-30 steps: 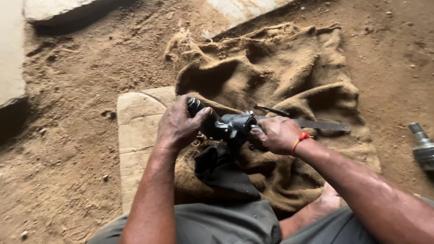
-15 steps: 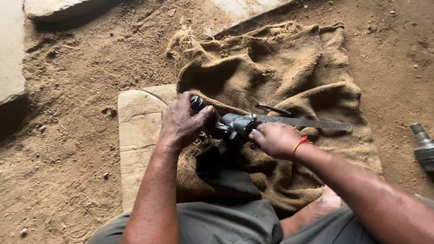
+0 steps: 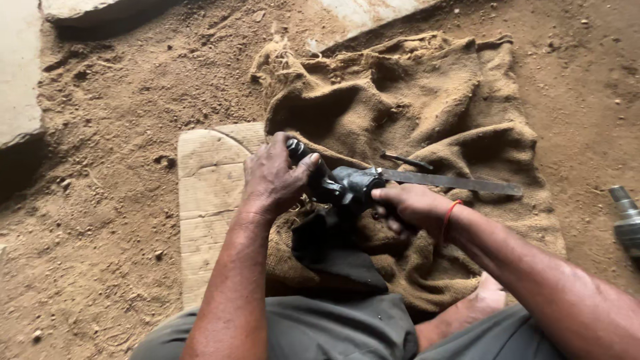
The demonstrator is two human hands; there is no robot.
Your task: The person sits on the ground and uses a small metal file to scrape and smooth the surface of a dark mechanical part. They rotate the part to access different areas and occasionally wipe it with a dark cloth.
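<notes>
Gripping a dark greasy metal part (image 3: 350,187), both hands closed, left hand (image 3: 273,177), right hand (image 3: 413,207)

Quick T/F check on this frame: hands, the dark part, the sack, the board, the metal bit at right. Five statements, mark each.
1. Both hands grip the dark metal part: the left hand its left end, the right hand its right. True.
2. A burlap sack lies under the work. True.
3. The flat metal strip stands upright. False: it lies flat on the sack.
4. The wooden board rests on top of the sack. False: it lies on the dirt, its right side under the sack.
5. The right hand holds the metal cylinder. False: it lies apart on the dirt.
</notes>
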